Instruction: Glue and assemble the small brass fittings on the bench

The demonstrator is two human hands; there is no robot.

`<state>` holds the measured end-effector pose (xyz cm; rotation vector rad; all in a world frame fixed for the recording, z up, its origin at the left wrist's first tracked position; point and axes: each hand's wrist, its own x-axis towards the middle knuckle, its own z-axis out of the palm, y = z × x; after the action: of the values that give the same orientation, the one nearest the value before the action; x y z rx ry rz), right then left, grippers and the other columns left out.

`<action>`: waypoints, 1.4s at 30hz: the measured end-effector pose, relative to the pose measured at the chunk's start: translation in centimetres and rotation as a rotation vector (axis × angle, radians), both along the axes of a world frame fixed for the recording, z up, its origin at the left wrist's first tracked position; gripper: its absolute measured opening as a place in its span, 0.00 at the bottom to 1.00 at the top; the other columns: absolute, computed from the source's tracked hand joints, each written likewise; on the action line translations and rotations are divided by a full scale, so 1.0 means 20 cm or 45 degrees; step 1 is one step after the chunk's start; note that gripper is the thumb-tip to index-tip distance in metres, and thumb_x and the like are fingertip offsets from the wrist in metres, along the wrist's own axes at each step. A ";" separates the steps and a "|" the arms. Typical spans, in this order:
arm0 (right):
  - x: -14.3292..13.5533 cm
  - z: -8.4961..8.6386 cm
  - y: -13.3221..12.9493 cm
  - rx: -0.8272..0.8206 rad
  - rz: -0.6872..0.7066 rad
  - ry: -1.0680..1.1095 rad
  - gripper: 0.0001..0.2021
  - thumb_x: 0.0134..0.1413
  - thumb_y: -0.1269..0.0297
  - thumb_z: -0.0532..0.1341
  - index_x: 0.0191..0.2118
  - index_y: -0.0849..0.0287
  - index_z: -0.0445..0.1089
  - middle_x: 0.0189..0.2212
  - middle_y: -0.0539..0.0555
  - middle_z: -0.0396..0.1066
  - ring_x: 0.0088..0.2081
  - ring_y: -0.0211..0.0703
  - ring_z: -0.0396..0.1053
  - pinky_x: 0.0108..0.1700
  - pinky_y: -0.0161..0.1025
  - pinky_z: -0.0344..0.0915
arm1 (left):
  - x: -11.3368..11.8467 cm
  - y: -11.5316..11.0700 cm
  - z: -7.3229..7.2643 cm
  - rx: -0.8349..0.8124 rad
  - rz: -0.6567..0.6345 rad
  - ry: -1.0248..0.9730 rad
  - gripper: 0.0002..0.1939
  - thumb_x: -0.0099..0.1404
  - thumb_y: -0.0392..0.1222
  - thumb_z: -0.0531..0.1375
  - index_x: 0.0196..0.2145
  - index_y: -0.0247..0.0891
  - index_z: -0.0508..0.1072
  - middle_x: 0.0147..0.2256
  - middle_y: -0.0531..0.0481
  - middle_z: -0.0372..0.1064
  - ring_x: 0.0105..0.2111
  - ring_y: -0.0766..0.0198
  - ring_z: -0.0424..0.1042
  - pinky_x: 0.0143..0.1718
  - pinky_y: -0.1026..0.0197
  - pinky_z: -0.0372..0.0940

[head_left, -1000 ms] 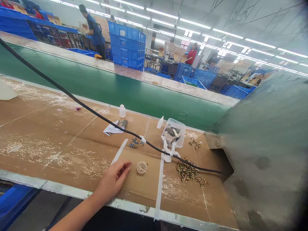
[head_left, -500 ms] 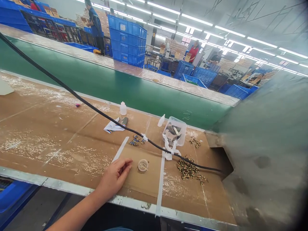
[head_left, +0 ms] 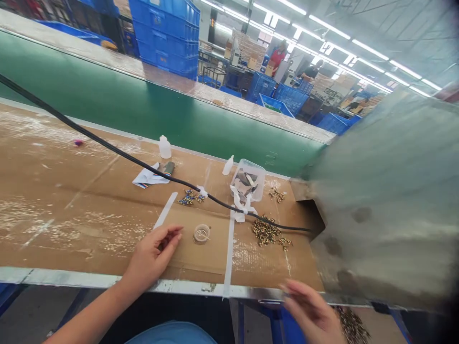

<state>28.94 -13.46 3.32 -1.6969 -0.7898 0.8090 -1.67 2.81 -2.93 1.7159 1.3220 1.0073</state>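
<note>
My left hand [head_left: 152, 253] rests near the bench's front edge, left of a small round clear dish [head_left: 201, 233]; its fingers are curled together, and anything between them is too small to make out. At the lower right my right hand [head_left: 311, 310] is over the front edge, blurred, its fingertips smeared. A large pile of small dark and gold parts [head_left: 265, 231] lies beyond it on the cardboard. Blue and gold small parts [head_left: 191, 197] form a smaller pile behind the dish.
A black cable [head_left: 118, 151] crosses above the bench. Behind are a clear plastic box [head_left: 256, 177], two white bottles [head_left: 165, 147] [head_left: 228, 165] and a folded cloth [head_left: 150, 176]. A metal panel [head_left: 373, 205] bounds the right. People work far back.
My right hand has come into view at the lower right. The view has shifted, so the bench things appear further left. My left hand keeps its curled shape beside the dish.
</note>
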 end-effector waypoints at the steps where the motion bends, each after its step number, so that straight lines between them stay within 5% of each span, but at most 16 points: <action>1: -0.09 -0.03 0.07 -0.003 0.191 0.090 0.15 0.41 0.53 0.72 0.36 0.53 0.76 0.34 0.58 0.77 0.37 0.51 0.75 0.42 0.45 0.73 | 0.00 -0.01 0.00 -0.029 0.009 -0.053 0.14 0.64 0.47 0.58 0.44 0.38 0.72 0.40 0.46 0.73 0.38 0.58 0.73 0.41 0.59 0.68; 4: -0.34 -0.11 0.28 0.068 0.533 0.272 0.12 0.46 0.60 0.69 0.38 0.56 0.74 0.33 0.55 0.76 0.36 0.45 0.74 0.40 0.40 0.72 | -0.01 -0.07 0.02 -0.114 0.008 -0.173 0.12 0.63 0.46 0.60 0.43 0.39 0.72 0.41 0.47 0.74 0.40 0.59 0.73 0.44 0.60 0.69; 10: -0.59 -0.13 0.44 0.107 0.671 0.316 0.09 0.50 0.67 0.66 0.38 0.57 0.70 0.34 0.53 0.74 0.37 0.41 0.72 0.40 0.36 0.69 | 0.01 -0.22 0.07 -0.285 -0.125 -0.266 0.07 0.62 0.41 0.60 0.38 0.39 0.75 0.35 0.49 0.76 0.35 0.61 0.76 0.38 0.64 0.72; 13: -0.60 -0.13 0.44 0.082 0.693 0.233 0.08 0.51 0.68 0.65 0.38 0.58 0.70 0.35 0.55 0.74 0.37 0.42 0.73 0.41 0.37 0.69 | 0.02 -0.24 0.08 -0.258 -0.126 -0.246 0.07 0.62 0.39 0.60 0.39 0.40 0.75 0.36 0.50 0.77 0.36 0.61 0.76 0.38 0.65 0.72; 17: -0.62 -0.12 0.44 0.083 0.684 0.100 0.06 0.52 0.68 0.64 0.37 0.59 0.70 0.33 0.54 0.74 0.36 0.43 0.73 0.39 0.37 0.70 | 0.02 -0.22 0.10 0.087 -0.223 -0.088 0.10 0.63 0.35 0.59 0.42 0.43 0.75 0.38 0.50 0.76 0.38 0.63 0.75 0.40 0.66 0.70; 23: -0.66 -0.11 0.46 0.072 0.636 0.345 0.07 0.51 0.65 0.65 0.36 0.58 0.68 0.31 0.52 0.74 0.33 0.41 0.73 0.35 0.36 0.71 | 0.02 -0.22 0.10 0.307 -0.395 0.030 0.14 0.66 0.33 0.57 0.47 0.44 0.73 0.40 0.49 0.75 0.41 0.63 0.73 0.43 0.66 0.69; 29: -0.68 -0.10 0.46 0.056 0.608 0.241 0.05 0.51 0.65 0.66 0.33 0.58 0.70 0.29 0.51 0.74 0.31 0.40 0.72 0.34 0.35 0.71 | 0.05 -0.20 0.11 0.140 -0.312 -0.065 0.08 0.65 0.34 0.58 0.39 0.43 0.76 0.35 0.51 0.76 0.35 0.65 0.74 0.38 0.67 0.69; 38: -0.56 -0.15 0.47 0.194 0.400 -0.456 0.07 0.55 0.64 0.62 0.39 0.58 0.72 0.33 0.53 0.72 0.34 0.43 0.70 0.39 0.39 0.67 | 0.05 -0.15 0.08 -0.224 -0.169 -0.253 0.03 0.60 0.39 0.63 0.32 0.40 0.78 0.32 0.49 0.76 0.33 0.62 0.74 0.34 0.64 0.70; 42: -0.53 -0.18 0.51 0.255 0.440 -0.608 0.09 0.56 0.65 0.61 0.44 0.57 0.72 0.36 0.54 0.72 0.37 0.44 0.69 0.40 0.40 0.66 | 0.06 -0.13 0.07 -0.284 -0.106 -0.319 0.04 0.58 0.41 0.64 0.31 0.39 0.78 0.31 0.49 0.75 0.32 0.61 0.74 0.33 0.64 0.70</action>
<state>18.25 -3.18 -0.35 -1.6110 -1.4715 0.5278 -0.54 0.22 -1.45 1.4156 1.1459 0.9536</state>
